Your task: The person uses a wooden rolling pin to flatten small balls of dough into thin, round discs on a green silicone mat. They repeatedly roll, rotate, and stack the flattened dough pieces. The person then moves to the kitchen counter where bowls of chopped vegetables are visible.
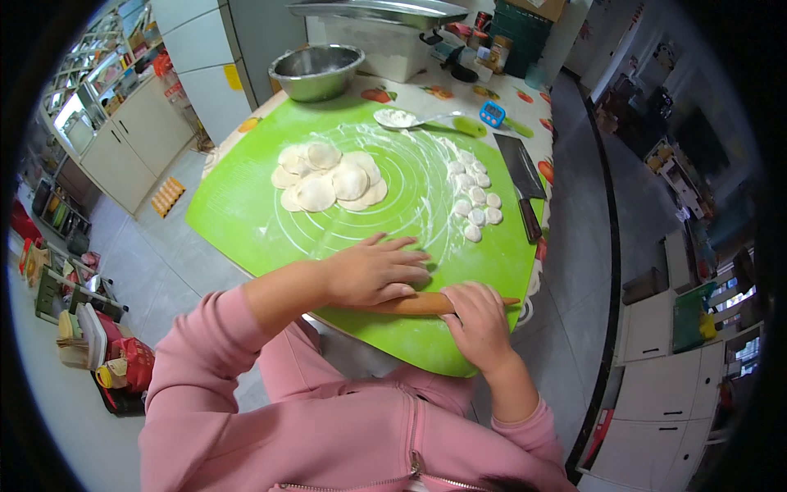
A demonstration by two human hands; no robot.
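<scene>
A wooden rolling pin (421, 303) lies across the near part of a green silicone mat (246, 209). My right hand (482, 320) is closed around the pin towards its right end. My left hand (378, 270) is spread palm down, fingers apart, its lower edge at the pin's left part; whether it presses on the pin or on something beneath is hidden. Beyond it, thin round dough wrappers (316, 192) lie in an overlapping pile. Several small floured dough pieces (476, 216) sit at the right, beside a cleaver (522, 175) with a dark handle.
A steel bowl (316, 74) stands at the mat's far left edge. Near the far edge are a spoon (396, 118) holding flour and a blue timer (492, 114). A plastic bin (381, 49) with a metal tray (381, 11) on top, jars and a green box (516, 37) stand behind.
</scene>
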